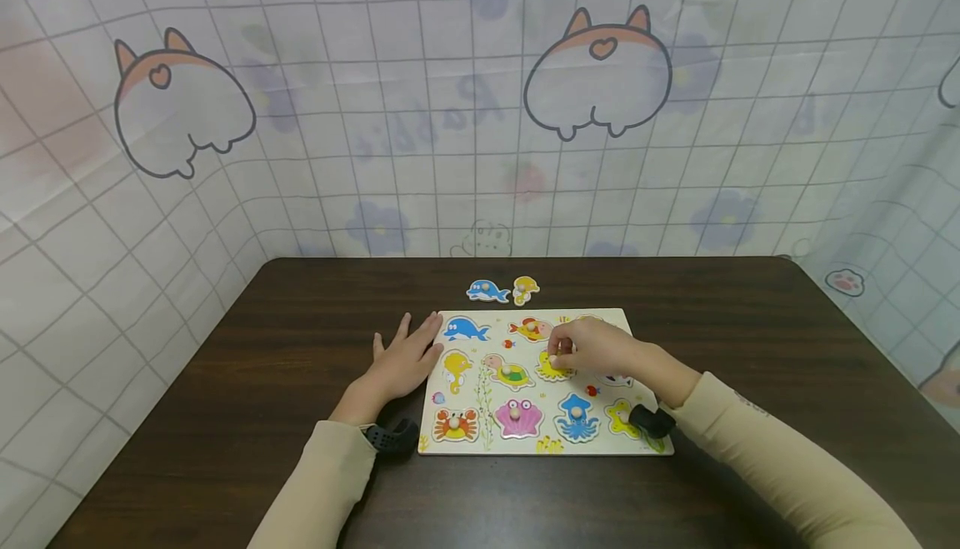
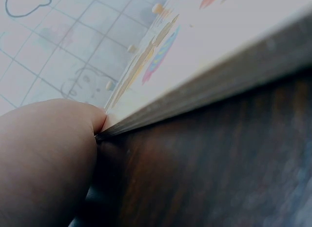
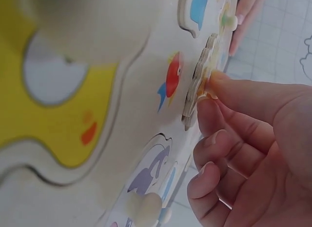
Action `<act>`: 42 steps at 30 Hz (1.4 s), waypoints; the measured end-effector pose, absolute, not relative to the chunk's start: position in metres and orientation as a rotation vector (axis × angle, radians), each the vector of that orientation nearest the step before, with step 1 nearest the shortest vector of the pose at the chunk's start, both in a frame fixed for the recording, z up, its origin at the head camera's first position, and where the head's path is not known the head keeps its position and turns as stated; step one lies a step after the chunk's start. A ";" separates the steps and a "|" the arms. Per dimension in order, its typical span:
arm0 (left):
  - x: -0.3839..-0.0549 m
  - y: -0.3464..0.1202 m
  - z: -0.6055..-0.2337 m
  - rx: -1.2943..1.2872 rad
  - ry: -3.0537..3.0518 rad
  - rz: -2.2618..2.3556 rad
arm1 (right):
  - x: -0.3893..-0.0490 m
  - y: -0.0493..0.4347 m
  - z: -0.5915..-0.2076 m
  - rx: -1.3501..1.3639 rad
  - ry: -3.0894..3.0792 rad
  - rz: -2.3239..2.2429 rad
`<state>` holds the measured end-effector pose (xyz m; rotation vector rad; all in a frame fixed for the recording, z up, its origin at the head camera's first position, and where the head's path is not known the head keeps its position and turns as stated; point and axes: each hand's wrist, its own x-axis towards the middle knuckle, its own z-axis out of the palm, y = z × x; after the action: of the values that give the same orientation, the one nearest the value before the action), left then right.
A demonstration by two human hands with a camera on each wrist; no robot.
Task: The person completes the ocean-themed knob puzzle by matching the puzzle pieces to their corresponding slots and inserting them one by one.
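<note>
A wooden sea-animal peg puzzle board [image 1: 468, 441] lies flat on the dark table. My right hand [image 1: 596, 347] reaches over its right half. Thumb and forefinger pinch the knob of a yellow puzzle piece [image 1: 552, 372]. In the right wrist view the wavy edge of that piece [image 3: 200, 73] stands proud of the board, and the other fingers curl beneath. The left hand [image 1: 401, 361] lies at the board's upper left, fingers spread, fingertips at its edge. In the left wrist view a fingertip [image 2: 100, 118] touches the board's corner.
Behind the board lie a blue whale piece [image 1: 487, 291] and a yellow seahorse piece [image 1: 523, 289]. The board also bears a crab [image 1: 455, 426], a pink shell [image 1: 519, 420], a blue squid [image 1: 577, 421] and a turtle [image 1: 512, 374]. A patterned cloth [image 1: 435, 157] hangs behind the table [image 1: 300, 324].
</note>
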<state>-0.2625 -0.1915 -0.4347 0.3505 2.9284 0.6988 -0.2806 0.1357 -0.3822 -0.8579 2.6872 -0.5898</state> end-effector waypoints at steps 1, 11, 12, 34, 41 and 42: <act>-0.263 -0.192 -0.435 0.353 2.931 0.701 | -0.281 0.136 -0.382 -0.854 2.686 -0.587; -0.263 -0.192 -0.435 0.360 2.935 0.704 | -0.282 0.135 -0.381 -0.830 2.679 -0.571; -0.263 -0.192 -0.435 0.360 2.935 0.706 | -0.282 0.135 -0.381 -0.832 2.678 -0.572; -0.265 -0.192 -0.436 0.351 2.948 0.685 | -0.287 0.137 -0.374 -0.835 2.667 -0.587; -0.264 -0.191 -0.435 0.346 2.944 0.677 | -0.299 0.140 -0.357 -0.847 2.726 -0.724; -0.264 -0.191 -0.435 0.348 2.943 0.677 | -0.302 0.140 -0.355 -0.841 2.733 -0.749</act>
<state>-0.2639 -0.1910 -0.4353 0.3475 2.9432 0.6766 -0.3017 0.1396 -0.3547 -0.8409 2.7327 -0.7489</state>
